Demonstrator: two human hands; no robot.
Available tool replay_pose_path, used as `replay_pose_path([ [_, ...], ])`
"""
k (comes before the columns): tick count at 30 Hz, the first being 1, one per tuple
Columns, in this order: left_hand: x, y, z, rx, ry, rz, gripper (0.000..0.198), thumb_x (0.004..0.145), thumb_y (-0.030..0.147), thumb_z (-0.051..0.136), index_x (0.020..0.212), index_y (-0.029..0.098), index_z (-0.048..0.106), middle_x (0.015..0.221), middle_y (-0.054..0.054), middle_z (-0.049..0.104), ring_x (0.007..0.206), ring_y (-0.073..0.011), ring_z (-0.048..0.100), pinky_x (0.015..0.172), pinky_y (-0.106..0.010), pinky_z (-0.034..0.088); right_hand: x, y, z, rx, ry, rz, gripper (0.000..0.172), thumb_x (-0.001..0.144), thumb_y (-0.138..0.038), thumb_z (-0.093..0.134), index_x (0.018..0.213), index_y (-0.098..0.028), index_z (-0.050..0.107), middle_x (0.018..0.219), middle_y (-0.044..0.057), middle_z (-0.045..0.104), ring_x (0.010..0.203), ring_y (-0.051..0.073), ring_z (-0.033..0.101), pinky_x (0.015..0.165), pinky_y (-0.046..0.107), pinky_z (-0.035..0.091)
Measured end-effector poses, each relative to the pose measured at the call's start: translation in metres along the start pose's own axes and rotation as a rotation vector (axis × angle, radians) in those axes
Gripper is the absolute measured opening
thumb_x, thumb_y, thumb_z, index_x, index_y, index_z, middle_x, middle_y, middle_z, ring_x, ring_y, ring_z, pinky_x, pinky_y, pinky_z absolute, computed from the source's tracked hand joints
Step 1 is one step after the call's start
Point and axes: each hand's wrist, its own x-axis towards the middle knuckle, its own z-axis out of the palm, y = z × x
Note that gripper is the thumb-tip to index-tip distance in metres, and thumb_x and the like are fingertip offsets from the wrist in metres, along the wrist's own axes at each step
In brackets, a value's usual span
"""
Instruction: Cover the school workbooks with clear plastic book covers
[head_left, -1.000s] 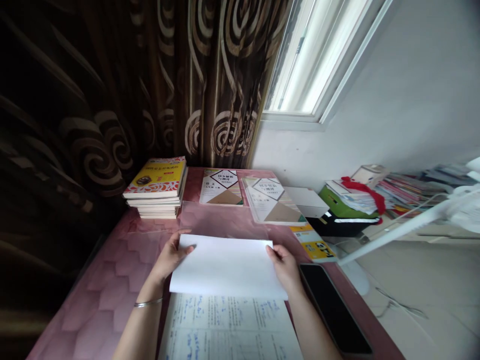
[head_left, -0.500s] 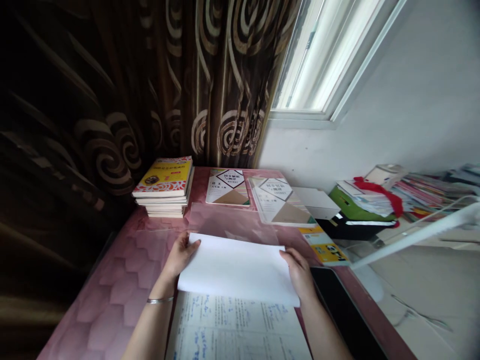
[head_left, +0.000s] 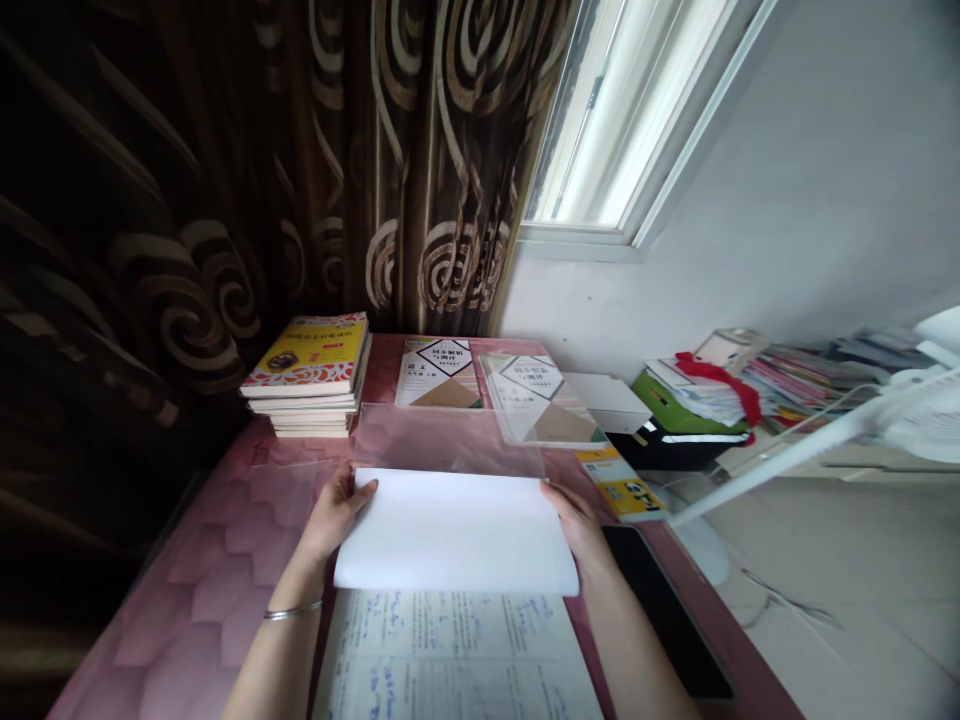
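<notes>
A blank white sheet [head_left: 454, 530] spans the space between my two hands, over the upper part of a printed page [head_left: 457, 655] with blue handwriting. My left hand [head_left: 341, 505] pinches the sheet's upper left corner between thumb and fingers, and a silver bangle circles that wrist. At the upper right corner, my right hand [head_left: 576, 515] grips the sheet with its thumb on top. The lower edge of the sheet curves over the written page. Part of each hand's fingers is hidden behind the paper.
Stacked books [head_left: 307, 375] stand at the table's back left. Two booklets [head_left: 439, 373] [head_left: 541, 400] lie at the back, with a yellow book [head_left: 621, 485] nearby. A dark tablet-like slab [head_left: 667, 610] is right of my forearm. A white fan [head_left: 810, 455] stands beyond the pink table [head_left: 202, 610].
The view has shifted slightly to the right, so most things appear further left. Both hands keep hold of the sheet, which lies a little more level.
</notes>
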Motion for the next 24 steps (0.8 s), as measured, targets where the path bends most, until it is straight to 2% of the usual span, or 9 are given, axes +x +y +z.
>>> replay_pose_path([
  [4,0.003,-0.009,-0.005,0.048,0.001,-0.036,0.041,0.065,0.041,0.076,0.083,0.018,0.047,0.069,0.002,0.062,0.058,-0.0146,0.060,0.057,-0.026,0.048,0.001,0.004,0.000,0.029,-0.019,-0.016,0.046,0.055,-0.063,0.072,0.068,-0.020,0.065,0.057,0.001,0.065,0.055,0.021,0.061,0.050,0.030,0.045],
  [6,0.006,-0.014,-0.008,0.204,0.026,-0.056,0.035,0.067,0.037,0.072,0.085,0.018,0.049,0.068,0.002,0.063,0.059,-0.0156,0.061,0.056,-0.025,0.047,0.003,0.006,0.002,0.035,-0.028,-0.031,0.043,0.054,-0.060,0.073,0.066,-0.020,0.061,0.055,-0.001,0.062,0.052,0.019,0.058,0.048,0.028,0.043],
  [9,0.011,-0.016,-0.008,0.639,0.118,-0.110,0.030,0.071,0.021,0.066,0.097,0.015,0.054,0.078,-0.004,0.067,0.072,-0.0190,0.066,0.064,-0.026,0.049,0.006,0.008,0.006,0.026,-0.005,-0.066,0.042,0.046,-0.051,0.077,0.067,-0.021,0.058,0.056,-0.001,0.062,0.053,0.018,0.058,0.052,0.028,0.045],
  [11,0.009,-0.010,-0.001,0.948,0.165,-0.124,0.041,0.073,0.014,0.064,0.112,0.011,0.052,0.095,-0.010,0.069,0.089,-0.0217,0.067,0.076,-0.028,0.050,0.007,0.009,0.007,-0.015,0.001,-0.082,0.042,0.045,-0.045,0.077,0.074,-0.021,0.058,0.059,-0.001,0.065,0.056,0.019,0.060,0.056,0.030,0.047],
  [14,-0.005,0.003,0.022,1.411,0.250,-0.060,0.062,0.075,0.013,0.065,0.133,0.009,0.043,0.121,-0.022,0.059,0.106,-0.0296,0.063,0.088,-0.040,0.050,0.006,0.012,0.005,-0.145,-0.038,-0.164,0.034,0.053,-0.038,0.070,0.081,-0.021,0.062,0.066,0.002,0.068,0.062,0.020,0.063,0.061,0.032,0.050],
  [16,-0.019,0.010,0.046,1.674,0.304,0.032,0.059,0.078,0.010,0.059,0.136,0.013,0.045,0.137,-0.025,0.046,0.116,-0.0355,0.056,0.094,-0.052,0.046,0.005,0.015,0.003,-0.235,-0.065,-0.254,0.025,0.058,-0.036,0.066,0.077,-0.020,0.066,0.071,0.004,0.069,0.067,0.021,0.064,0.066,0.033,0.051],
  [18,-0.032,0.010,0.072,1.770,0.151,0.142,0.048,0.084,0.004,0.048,0.129,0.019,0.054,0.147,-0.018,0.039,0.125,-0.0330,0.049,0.100,-0.052,0.042,0.004,0.017,0.002,-0.306,-0.088,-0.323,0.020,0.062,-0.035,0.063,0.074,-0.020,0.068,0.074,0.005,0.069,0.070,0.021,0.064,0.068,0.034,0.051],
  [21,-0.042,-0.003,0.102,1.697,-0.165,0.207,0.044,0.088,0.003,0.037,0.118,0.023,0.062,0.147,-0.009,0.043,0.133,-0.0247,0.041,0.107,-0.044,0.039,0.003,0.019,0.002,-0.417,-0.111,-0.384,0.018,0.069,-0.033,0.058,0.074,-0.021,0.070,0.075,0.005,0.070,0.069,0.020,0.064,0.069,0.034,0.051],
  [24,-0.039,-0.020,0.111,1.626,-0.237,0.183,0.038,0.092,0.011,0.035,0.118,0.020,0.062,0.148,-0.009,0.041,0.137,-0.0237,0.037,0.109,-0.045,0.036,0.001,0.018,0.003,-0.572,-0.092,-0.481,0.018,0.074,-0.030,0.055,0.075,-0.022,0.071,0.074,0.005,0.069,0.070,0.021,0.063,0.073,0.035,0.052],
])
